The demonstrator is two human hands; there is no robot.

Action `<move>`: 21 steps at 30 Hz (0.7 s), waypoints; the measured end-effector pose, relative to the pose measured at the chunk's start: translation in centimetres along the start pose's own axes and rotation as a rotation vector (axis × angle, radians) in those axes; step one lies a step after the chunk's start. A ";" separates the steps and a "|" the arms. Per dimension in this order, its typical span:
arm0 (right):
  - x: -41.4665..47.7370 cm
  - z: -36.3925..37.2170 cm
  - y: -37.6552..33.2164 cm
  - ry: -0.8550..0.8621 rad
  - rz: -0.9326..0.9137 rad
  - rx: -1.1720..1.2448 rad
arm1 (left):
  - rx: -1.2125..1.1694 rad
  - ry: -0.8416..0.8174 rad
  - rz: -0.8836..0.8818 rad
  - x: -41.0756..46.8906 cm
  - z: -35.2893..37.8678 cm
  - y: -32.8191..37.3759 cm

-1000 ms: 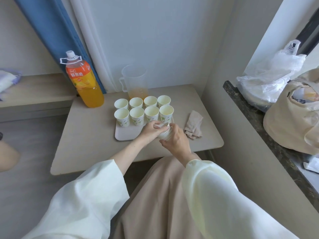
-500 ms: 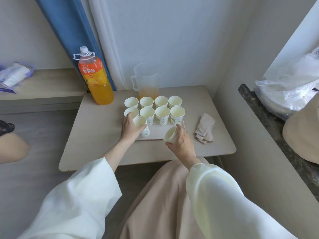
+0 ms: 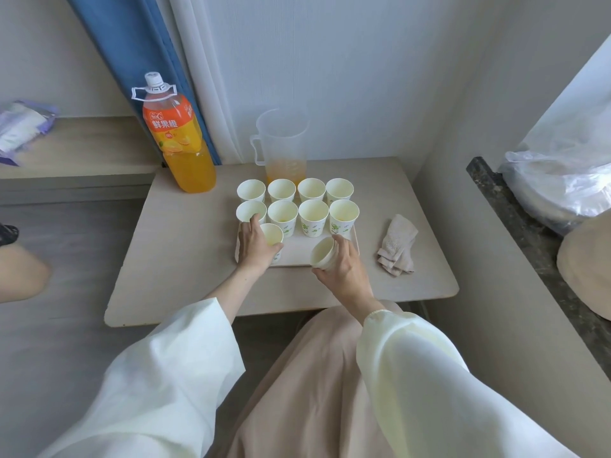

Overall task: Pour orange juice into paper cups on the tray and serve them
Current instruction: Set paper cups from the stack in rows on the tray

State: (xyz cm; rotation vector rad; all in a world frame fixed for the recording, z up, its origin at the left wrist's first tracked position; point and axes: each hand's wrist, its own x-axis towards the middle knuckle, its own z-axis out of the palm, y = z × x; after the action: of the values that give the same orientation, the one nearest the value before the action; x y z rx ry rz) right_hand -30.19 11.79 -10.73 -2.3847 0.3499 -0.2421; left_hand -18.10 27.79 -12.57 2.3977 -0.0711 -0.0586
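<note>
**A cup in each grip, the tray [image 3: 296,249] only part laid**

The left hand [image 3: 253,249] curls its grip round an upright cup [image 3: 271,234] that stands at the tray's near-left corner. The right hand [image 3: 345,269] grips a tilted cup [image 3: 323,254] from the side, its mouth turned up and to the left, just over the tray's near edge and right of the middle. I cannot tell whether that cup touches the tray.

Eight cups [image 3: 312,214] fill the tray's far half in two rows of four, rims close together. A clear pitcher [image 3: 284,143] stands just beyond the tray's far edge with a shallow layer of juice in its bottom. The capped juice bottle [image 3: 180,140] stands off the tray's far-left corner. A crumpled cloth [image 3: 396,247] lies on the worktop [image 3: 185,259] to the tray's right.

The step in hand looks like laying out a third, nearest row of cups, with the main pouring not yet begun. The next move calls for righting the tilted cup and setting it flat beside the upright one. Both grips can then let go without nudging the row behind. Empty paper cups are light and tip easily, so the release wants care. After that the pitcher or the bottle must be fetched for filling.
</note>
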 end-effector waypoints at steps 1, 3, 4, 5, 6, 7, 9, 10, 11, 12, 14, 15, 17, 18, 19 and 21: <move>0.0 0.0 0.0 -0.005 -0.003 0.001 | 0.001 0.004 -0.005 0.1 0.0 -0.1; 0.1 0.0 0.0 -0.013 -0.009 0.003 | -0.002 0.005 -0.015 0.2 0.1 -0.2; 0.1 0.1 0.0 -0.016 -0.011 0.004 | -0.005 0.004 -0.016 0.2 0.2 -0.3; 0.1 0.1 0.1 -0.020 -0.010 0.004 | -0.008 0.004 -0.014 0.3 0.2 -0.3; 0.1 0.1 0.1 -0.023 -0.009 0.003 | -0.013 0.006 -0.008 0.3 0.2 -0.3; 0.1 0.1 0.1 -0.027 -0.008 0.002 | -0.019 0.009 -0.003 0.3 0.2 -0.3; 0.0 0.0 0.1 -0.037 -0.002 0.000 | -0.037 0.017 -0.018 0.3 0.2 -0.3; 0.0 0.0 0.1 -0.041 0.000 0.001 | -0.049 0.020 -0.035 0.3 0.2 -0.3; 0.0 0.0 0.0 -0.044 0.000 0.002 | -0.060 0.024 -0.048 0.2 0.3 -0.4; 0.0 0.0 0.0 -0.044 -0.001 0.002 | -0.068 0.026 -0.052 0.2 0.3 -0.4; -0.1 0.0 0.0 -0.040 -0.008 0.000 | -0.070 0.023 -0.041 0.2 0.5 -0.4; -0.1 0.0 0.0 -0.038 -0.012 -0.004 | -0.068 0.021 -0.038 0.2 0.6 -0.4; -0.2 -0.1 0.0 -0.036 -0.015 -0.007 | -0.064 0.019 -0.043 0.3 0.7 -0.4; -0.2 -0.1 0.0 -0.036 -0.013 -0.004 | -0.061 0.021 -0.046 0.3 0.7 -0.3; -0.2 -0.2 -0.1 -0.034 -0.011 0.001 | -0.054 0.022 -0.050 0.3 0.7 -0.3; -0.1 -0.1 0.0 -0.020 -0.014 0.014 | -0.037 0.022 -0.058 0.3 0.7 -0.2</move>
State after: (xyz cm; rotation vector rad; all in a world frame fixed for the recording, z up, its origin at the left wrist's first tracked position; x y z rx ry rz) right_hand -30.34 11.75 -10.62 -2.3749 0.3208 -0.2263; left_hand -17.87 27.46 -13.20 2.3633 0.0093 -0.0593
